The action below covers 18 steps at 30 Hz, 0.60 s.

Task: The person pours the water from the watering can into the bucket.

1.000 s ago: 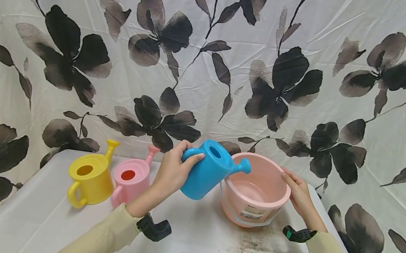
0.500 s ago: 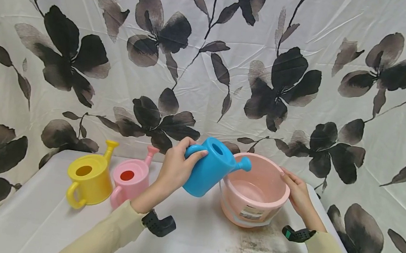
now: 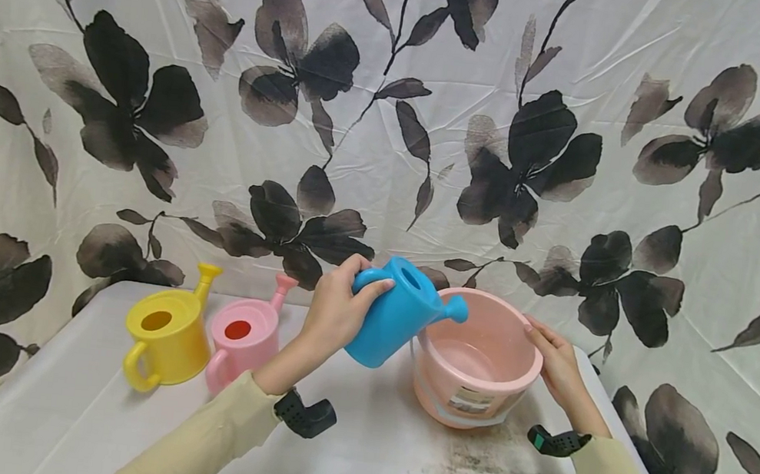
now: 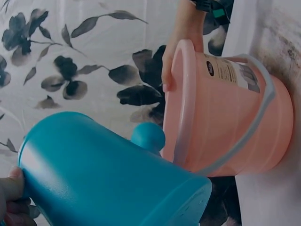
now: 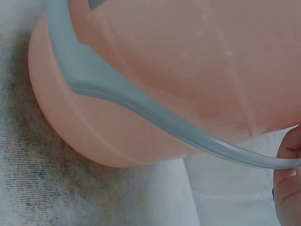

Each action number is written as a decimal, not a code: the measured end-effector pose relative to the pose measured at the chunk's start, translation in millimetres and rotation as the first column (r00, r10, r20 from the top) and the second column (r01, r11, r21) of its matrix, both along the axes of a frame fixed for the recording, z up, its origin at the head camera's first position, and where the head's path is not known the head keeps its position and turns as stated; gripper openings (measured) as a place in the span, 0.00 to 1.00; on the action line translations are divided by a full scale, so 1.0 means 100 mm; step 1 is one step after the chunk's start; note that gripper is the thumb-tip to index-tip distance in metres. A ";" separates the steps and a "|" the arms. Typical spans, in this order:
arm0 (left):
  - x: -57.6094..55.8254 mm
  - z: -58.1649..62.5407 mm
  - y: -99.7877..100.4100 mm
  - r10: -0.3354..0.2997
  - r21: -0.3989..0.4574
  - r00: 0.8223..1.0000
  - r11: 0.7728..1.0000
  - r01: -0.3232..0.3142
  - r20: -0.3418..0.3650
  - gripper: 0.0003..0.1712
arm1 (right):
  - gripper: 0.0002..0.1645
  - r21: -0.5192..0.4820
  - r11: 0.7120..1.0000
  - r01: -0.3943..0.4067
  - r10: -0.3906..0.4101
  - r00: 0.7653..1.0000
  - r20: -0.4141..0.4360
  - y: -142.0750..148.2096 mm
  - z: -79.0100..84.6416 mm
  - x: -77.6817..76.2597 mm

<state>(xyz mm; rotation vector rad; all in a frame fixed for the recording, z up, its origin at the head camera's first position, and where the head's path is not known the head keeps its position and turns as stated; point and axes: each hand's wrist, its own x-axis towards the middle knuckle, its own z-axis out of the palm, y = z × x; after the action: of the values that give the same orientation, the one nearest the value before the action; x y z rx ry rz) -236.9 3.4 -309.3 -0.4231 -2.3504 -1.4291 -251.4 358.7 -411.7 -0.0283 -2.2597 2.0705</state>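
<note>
My left hand (image 3: 339,311) grips the handle of a blue watering can (image 3: 391,315), held above the table and tilted to the right. Its round spout head (image 4: 148,136) reaches over the near-left rim of a pink bucket (image 3: 435,378). No water shows coming from the spout. On the bucket's right side my right hand (image 3: 557,364) holds the rim, fingers lapping over the edge. The bucket stands upright, and its inner floor is visible in the head view. In the right wrist view, part of the right hand (image 5: 288,181) shows beside the grey bucket handle (image 5: 141,106).
A yellow watering can (image 3: 169,350) and a pink watering can (image 3: 247,339) stand upright on the left of the white table (image 3: 357,451). A brown stain (image 3: 488,468) marks the tabletop in front of the bucket. Behind hangs a floral cloth (image 3: 389,153).
My left hand has shifted slightly right and up with the blue watering can, which is a little more tilted. The right hand and the bucket have stayed in place.
</note>
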 end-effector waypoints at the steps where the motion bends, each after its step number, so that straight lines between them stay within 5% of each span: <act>1: 0.00 0.00 0.00 -0.002 0.000 1.000 1.000 0.002 0.001 0.14 | 0.39 0.000 1.000 -0.001 0.001 1.000 -0.001 0.00 0.00 0.00; 18: -0.03 0.01 0.07 -0.022 -0.020 0.999 1.000 0.022 -0.037 0.13 | 0.39 -0.030 1.000 -0.002 0.002 1.000 -0.017 -0.01 -0.02 -0.01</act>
<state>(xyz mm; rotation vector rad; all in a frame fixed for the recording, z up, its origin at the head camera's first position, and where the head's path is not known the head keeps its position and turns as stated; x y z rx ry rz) -240.0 10.6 -308.3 -0.4782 -2.3388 -1.3975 -252.3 357.3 -413.5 -0.0098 -2.2197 2.0974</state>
